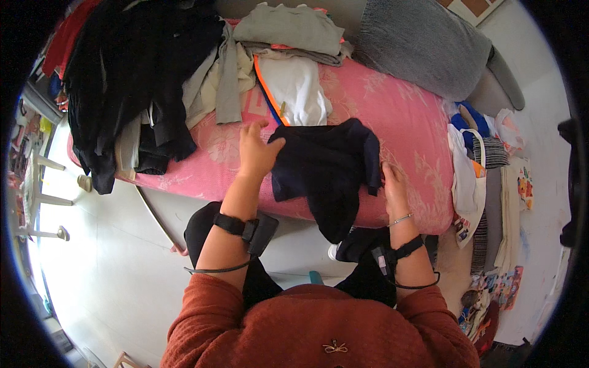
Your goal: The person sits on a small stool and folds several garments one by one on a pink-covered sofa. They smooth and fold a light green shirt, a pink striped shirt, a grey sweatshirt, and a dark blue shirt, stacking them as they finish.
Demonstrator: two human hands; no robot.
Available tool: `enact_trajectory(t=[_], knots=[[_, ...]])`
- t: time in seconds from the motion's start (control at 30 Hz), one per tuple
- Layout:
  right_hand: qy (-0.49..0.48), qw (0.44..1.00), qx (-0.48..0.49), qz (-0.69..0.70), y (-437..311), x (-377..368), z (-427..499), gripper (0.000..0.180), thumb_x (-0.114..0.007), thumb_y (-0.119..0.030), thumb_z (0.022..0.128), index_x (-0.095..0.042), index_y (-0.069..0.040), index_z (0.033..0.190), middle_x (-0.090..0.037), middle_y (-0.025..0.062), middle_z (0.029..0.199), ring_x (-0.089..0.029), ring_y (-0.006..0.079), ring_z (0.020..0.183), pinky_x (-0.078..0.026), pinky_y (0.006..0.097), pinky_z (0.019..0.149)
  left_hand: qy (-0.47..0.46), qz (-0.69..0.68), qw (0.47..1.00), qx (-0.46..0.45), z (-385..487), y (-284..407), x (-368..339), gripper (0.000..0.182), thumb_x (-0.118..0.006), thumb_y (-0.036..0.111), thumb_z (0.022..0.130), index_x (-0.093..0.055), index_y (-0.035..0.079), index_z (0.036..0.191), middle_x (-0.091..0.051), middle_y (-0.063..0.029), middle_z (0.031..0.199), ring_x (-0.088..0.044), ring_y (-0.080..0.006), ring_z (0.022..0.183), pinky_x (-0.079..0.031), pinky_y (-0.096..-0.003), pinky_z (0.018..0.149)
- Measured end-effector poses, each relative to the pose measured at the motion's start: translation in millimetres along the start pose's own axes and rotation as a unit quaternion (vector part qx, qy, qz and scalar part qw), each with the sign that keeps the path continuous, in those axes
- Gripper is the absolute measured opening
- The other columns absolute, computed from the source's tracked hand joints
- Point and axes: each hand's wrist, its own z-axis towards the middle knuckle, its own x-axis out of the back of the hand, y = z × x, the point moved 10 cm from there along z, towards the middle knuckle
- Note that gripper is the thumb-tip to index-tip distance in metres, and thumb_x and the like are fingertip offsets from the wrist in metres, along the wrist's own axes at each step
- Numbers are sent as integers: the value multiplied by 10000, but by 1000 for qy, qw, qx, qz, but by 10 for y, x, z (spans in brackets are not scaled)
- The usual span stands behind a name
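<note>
A dark navy garment (326,165) lies loosely bunched on the front part of a pink floral cover (409,138), its lower end hanging over the front edge. My left hand (257,149) is at the garment's upper left corner, fingers spread, holding nothing. On the garment's other side, my right hand (395,184) is upright by its right edge; whether the fingers pinch the cloth there cannot be told. Directly behind the garment lies a white garment (294,85) with orange and blue edging. Grey folded clothes (290,30) are stacked behind that.
A large heap of black clothes (138,69) covers the left of the bed. A grey cushion or bolster (423,46) stands at the back right. More clothes and a white bag (474,184) are beside the right end. My knees are below the front edge.
</note>
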Motion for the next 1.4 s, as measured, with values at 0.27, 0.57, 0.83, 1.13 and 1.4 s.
enact_trajectory(t=[0.27, 0.57, 0.83, 1.13, 1.4], knots=[[78, 906, 314, -272, -272, -211, 112, 423, -653, -399, 869, -659, 5, 991, -674, 213, 925, -633, 381, 910, -474, 409, 820, -148, 111, 979, 83, -234, -264, -548, 543, -762, 313, 758, -569, -29, 1133, -640, -208, 1017, -597, -400, 999, -482, -483, 861], [-81, 936, -16, 341, -81, 332, 251, 442, -613, -300, 930, -596, 22, 1232, -626, 130, 1216, -589, 226, 1118, -466, 346, 972, -146, -433, 874, 168, -386, 49, -75, 234, -603, 62, 908, -633, -10, 1129, -682, -43, 983, -641, -137, 854, -504, -264, 761], [-105, 868, 84, 478, -1181, 1468, -576, 331, -588, -211, 947, -616, -9, 1208, -654, 118, 1173, -636, 233, 1050, -506, 357, 937, -134, -476, 865, 79, -600, 1112, 1113, 189, -563, 46, 933, -628, -2, 1104, -677, -35, 942, -636, -110, 820, -511, -235, 767], [-7, 900, 210, 381, -1515, 2312, -706, 344, -584, -195, 949, -610, 12, 1223, -639, 114, 1197, -607, 197, 1097, -472, 311, 955, -71, -223, 971, -57, -194, 1963, 1867, 75, -639, 64, 893, -668, 13, 939, -633, 10, 821, -570, -58, 743, -443, -187, 698], [26, 941, 168, 293, -1129, 1743, 823, 338, -626, -175, 924, -631, 20, 1199, -669, 102, 1136, -614, 182, 1038, -453, 288, 924, 4, -62, 980, -190, 1108, 1684, 598, 263, -652, 172, 898, -628, 28, 1116, -678, -95, 958, -624, -183, 864, -483, -298, 802]])
